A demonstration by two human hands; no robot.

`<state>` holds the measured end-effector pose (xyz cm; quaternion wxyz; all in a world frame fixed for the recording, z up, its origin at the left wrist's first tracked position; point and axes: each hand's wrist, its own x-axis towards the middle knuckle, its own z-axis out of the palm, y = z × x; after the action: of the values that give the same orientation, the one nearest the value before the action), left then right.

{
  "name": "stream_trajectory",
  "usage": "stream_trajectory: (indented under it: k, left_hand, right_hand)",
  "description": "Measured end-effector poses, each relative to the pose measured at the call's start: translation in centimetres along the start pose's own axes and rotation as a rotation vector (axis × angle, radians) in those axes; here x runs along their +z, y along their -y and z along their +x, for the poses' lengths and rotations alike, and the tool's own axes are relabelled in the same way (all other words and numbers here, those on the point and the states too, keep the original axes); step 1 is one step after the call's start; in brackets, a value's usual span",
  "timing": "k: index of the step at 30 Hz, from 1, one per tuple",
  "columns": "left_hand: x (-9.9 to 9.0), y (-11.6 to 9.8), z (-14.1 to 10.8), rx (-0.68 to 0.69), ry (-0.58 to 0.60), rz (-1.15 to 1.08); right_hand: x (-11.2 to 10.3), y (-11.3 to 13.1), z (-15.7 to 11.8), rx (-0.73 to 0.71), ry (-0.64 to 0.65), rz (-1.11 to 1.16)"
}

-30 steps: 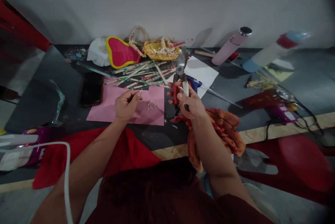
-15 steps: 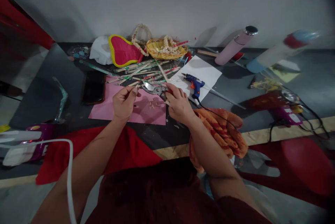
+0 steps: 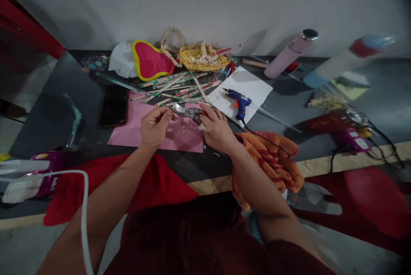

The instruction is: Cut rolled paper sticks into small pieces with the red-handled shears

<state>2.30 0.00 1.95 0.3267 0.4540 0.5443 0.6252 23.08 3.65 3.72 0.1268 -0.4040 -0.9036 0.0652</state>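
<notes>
My right hand [image 3: 218, 128] is wrapped round the handles of the pruning shears [image 3: 192, 112]. The metal blades point left and reach the fingertips of my left hand [image 3: 155, 126], which is pinched on something too small to make out. Both hands are above a pink sheet [image 3: 128, 134] with small pale cut pieces [image 3: 188, 127] on it. Just behind, a heap of wooden sticks [image 3: 175, 85] in green and red printed wrappers lies on the table.
A blue glue gun [image 3: 239, 103] rests on white paper [image 3: 253, 84]. Behind are a yellow basket [image 3: 205, 66] and a pink-and-yellow shape [image 3: 150, 61]. A phone [image 3: 114, 106] lies left, an orange cloth [image 3: 272, 159] right; a pink bottle [image 3: 285, 58] stands at the back.
The shears have moved slightly left, and their blades now reach my left fingertips. My left hand has shifted slightly right.
</notes>
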Motion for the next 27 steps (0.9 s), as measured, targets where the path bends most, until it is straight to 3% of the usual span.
stream_trajectory:
  k: [19,27]
  left_hand:
    - [-0.05,-0.65,-0.33,0.031,0.119,0.081]
    - [0.02,-0.93,-0.39,0.036,0.119,0.097]
  right_hand:
    - [-0.13,0.16,0.14,-0.015,0.046,0.042]
    - [0.04,-0.05,0.13,-0.026,0.041,0.062]
